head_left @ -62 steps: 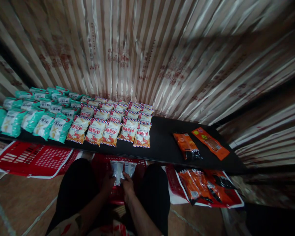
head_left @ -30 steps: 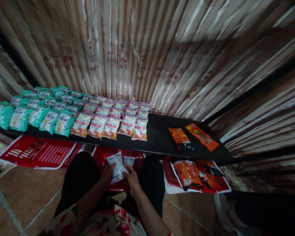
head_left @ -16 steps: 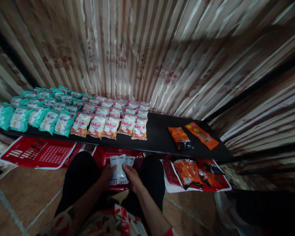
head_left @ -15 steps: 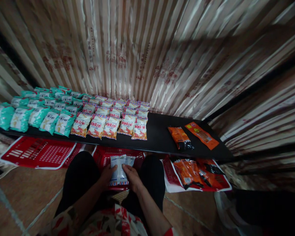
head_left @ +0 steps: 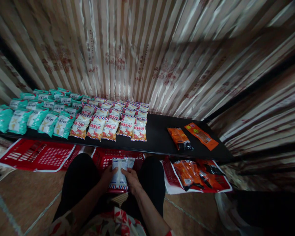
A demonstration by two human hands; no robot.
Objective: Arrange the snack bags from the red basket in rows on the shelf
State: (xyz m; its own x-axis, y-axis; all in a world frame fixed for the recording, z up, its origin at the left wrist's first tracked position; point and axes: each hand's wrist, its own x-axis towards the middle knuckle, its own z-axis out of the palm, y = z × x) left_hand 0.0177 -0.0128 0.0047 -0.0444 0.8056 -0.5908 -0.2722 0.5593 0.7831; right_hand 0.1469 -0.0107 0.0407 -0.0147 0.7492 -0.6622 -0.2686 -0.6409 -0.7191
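Between my knees, both hands grip a pale snack bag [head_left: 119, 178] with red, white and blue striped ends, its plain seamed back facing up. My left hand [head_left: 108, 177] closes on its left side, thumb on top. From the right, my right hand [head_left: 130, 178] pinches it, thumb near the middle seam. Beneath it sits a red basket [head_left: 100, 155], mostly hidden by my hands and the bag. Another pale bag seems to lie just behind the held one. On the black shelf [head_left: 157, 131] ahead stand rows of matching striped snack bags [head_left: 109, 128], fronts showing.
Teal snack bags [head_left: 19, 121] fill the shelf's left end. An orange-black packet [head_left: 179, 138] and a flat orange packet [head_left: 202, 136] lie at right. Below are a red basket [head_left: 52, 155] at left and orange packets [head_left: 190, 173] in another basket. A striped curtain [head_left: 137, 49] hangs behind.
Both hands keep hold of the bag, which has shifted very slightly. The whole view has moved a little; the shelf goods stay in place.
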